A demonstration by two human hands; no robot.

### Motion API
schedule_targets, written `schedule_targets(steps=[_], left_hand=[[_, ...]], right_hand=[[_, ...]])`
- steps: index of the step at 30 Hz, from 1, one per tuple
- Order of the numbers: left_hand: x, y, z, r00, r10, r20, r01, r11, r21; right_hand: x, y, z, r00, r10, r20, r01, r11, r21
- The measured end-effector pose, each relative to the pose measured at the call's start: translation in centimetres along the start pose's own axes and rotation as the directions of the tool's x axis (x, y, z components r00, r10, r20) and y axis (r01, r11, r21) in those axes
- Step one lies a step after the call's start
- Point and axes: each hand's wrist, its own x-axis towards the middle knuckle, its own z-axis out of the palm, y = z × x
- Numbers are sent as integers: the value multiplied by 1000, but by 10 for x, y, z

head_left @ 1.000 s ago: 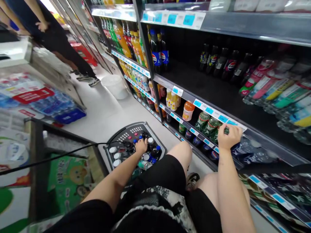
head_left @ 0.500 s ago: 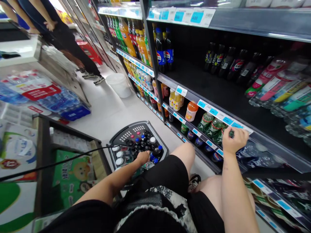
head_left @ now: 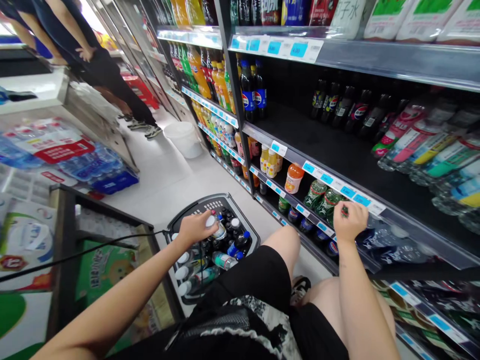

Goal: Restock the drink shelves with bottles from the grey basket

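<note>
My left hand (head_left: pixel 195 229) is over the shopping basket (head_left: pixel 244 215), with its fingers closed around a white-capped bottle (head_left: pixel 220 232). Part of that bottle is hidden by the fingers. Several drink bottles fill the basket; a blue-capped dark bottle (head_left: pixel 242 242) leans at its right, and a clear bottle (head_left: pixel 224 260) lies near my leg. My right hand (head_left: pixel 351 222) is closed in a fist at the shelf's front edge, beside green bottles (head_left: pixel 325 202) lying on the lower shelf. A bit of dark green shows within its curled fingers; what it grips is unclear.
Drink shelves (head_left: pixel 285 117) rise on the right, with cola bottles (head_left: pixel 247 92) at the back. A white bucket (head_left: pixel 183 140) stands on the floor ahead. Packs of bottled water (head_left: pixel 93 162) are stacked left. Another person (head_left: pixel 108 75) stands by the counter (head_left: pixel 41 95).
My left hand has moved up and left from beside the blue-capped bottle and now grips a white-capped bottle. The right hand stays closed at the shelf. The view has tilted slightly upward.
</note>
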Motion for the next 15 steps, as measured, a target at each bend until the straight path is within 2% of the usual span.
schedule_targets(steps=[2, 3, 4, 6, 7, 8, 10, 11, 13, 14, 15], left_hand=[[-6, 21, -24, 985, 53, -167, -79, 984, -158], [-9, 33, -34, 969, 50, -242, -116, 958, -264], [-12, 47, -43, 954, 28, -299, -145, 915, -376], [-18, 75, -56, 935, -66, -349, -168, 784, -598], [-19, 88, -61, 931, -121, -345, -167, 700, -695], [-20, 101, -64, 930, -168, -326, -162, 610, -775], [-20, 121, -70, 934, -224, -278, -160, 433, -887], [-20, 129, -72, 938, -235, -254, -163, 347, -924], [-19, 140, -77, 947, -246, -205, -160, 191, -969], [-19, 142, -80, 950, -253, -183, -155, 127, -980], [-19, 144, -82, 951, -264, -160, -146, 75, -986]], right_hand=[[-5, -12, 6, 995, -4, 95, -3, 997, 73], [-8, -20, 8, 982, -3, 189, -20, 992, 121], [-11, -29, 9, 951, -6, 310, -50, 984, 174], [-16, -49, 7, 836, -65, 544, -117, 949, 294], [-17, -59, 4, 777, -126, 617, -136, 924, 359], [-17, -68, 1, 737, -195, 647, -135, 896, 423], [-14, -84, -6, 725, -288, 626, -124, 839, 530], [-13, -89, -10, 729, -291, 620, -163, 805, 570], [-9, -94, -14, 703, -241, 670, -336, 718, 610], [-8, -94, -15, 659, -216, 720, -447, 658, 606], [-8, -93, -14, 596, -201, 777, -560, 590, 582]])
